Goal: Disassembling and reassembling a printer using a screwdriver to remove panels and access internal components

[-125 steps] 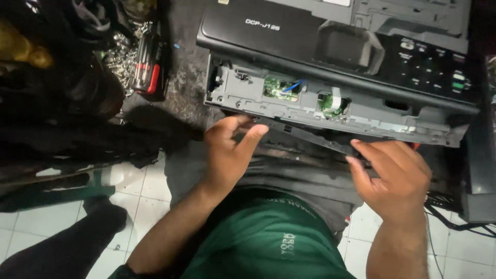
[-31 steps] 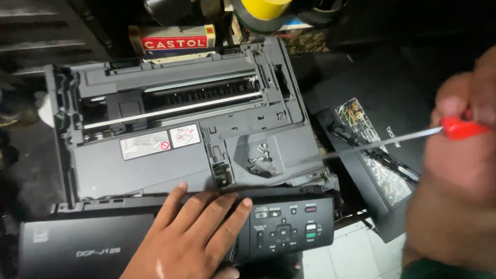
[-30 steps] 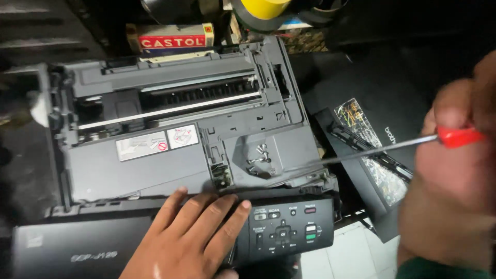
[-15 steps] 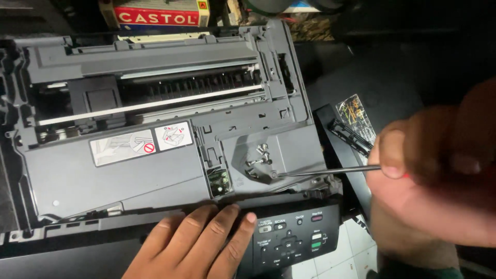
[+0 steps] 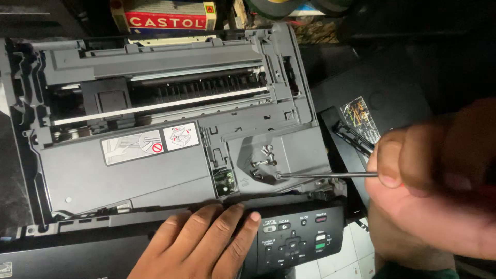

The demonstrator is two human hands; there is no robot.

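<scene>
A grey opened printer chassis [image 5: 155, 170] fills the view, with its roller bar across the top half. My left hand [image 5: 199, 243] lies flat on the printer's black front edge, beside the button panel [image 5: 297, 243]. My right hand [image 5: 439, 175], close to the camera and blurred, grips a screwdriver [image 5: 330, 175]. Its thin metal shaft runs left and its tip rests in a recess of the chassis, beside several loose screws [image 5: 263, 157].
A red and white box [image 5: 165, 18] stands behind the printer. A black cover panel [image 5: 372, 103] with a clear bag of small parts [image 5: 361, 116] lies to the right. White floor tiles [image 5: 336, 266] show at the bottom.
The camera has moved closer to the printer. My right hand has brought the screwdriver tip left and down into the recess by the screws. My left hand stays on the front edge.
</scene>
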